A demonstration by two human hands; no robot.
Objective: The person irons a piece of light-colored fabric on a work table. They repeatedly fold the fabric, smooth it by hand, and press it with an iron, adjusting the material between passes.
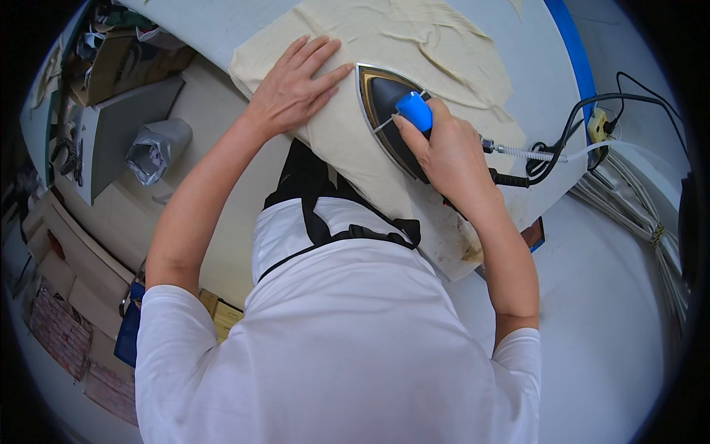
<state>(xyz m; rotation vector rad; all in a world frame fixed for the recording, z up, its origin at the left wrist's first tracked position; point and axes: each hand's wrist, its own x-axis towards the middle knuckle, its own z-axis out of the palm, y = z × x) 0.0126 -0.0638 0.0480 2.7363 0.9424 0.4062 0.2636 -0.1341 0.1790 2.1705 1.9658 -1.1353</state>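
Cream fabric (355,150) lies wrinkled over the white table (546,61), its near edge hanging by my waist. On it rests a steam iron (388,94) with a dark body and a metal-rimmed soleplate, its tip pointing to the upper left. My right hand (446,141) is closed around the iron's blue handle (413,110). My left hand (302,80) presses flat on the fabric left of the iron, fingers apart, the index fingertip beside the iron's tip. Which layers of fabric lie under the iron cannot be seen.
A black cable (566,130) and a pale hose (604,144) run right from the iron, past a power socket (599,125). Tied curtains (638,205) hang at the right. Left stand a cardboard box (113,64), a lined waste bin (161,147) and a sofa (83,244).
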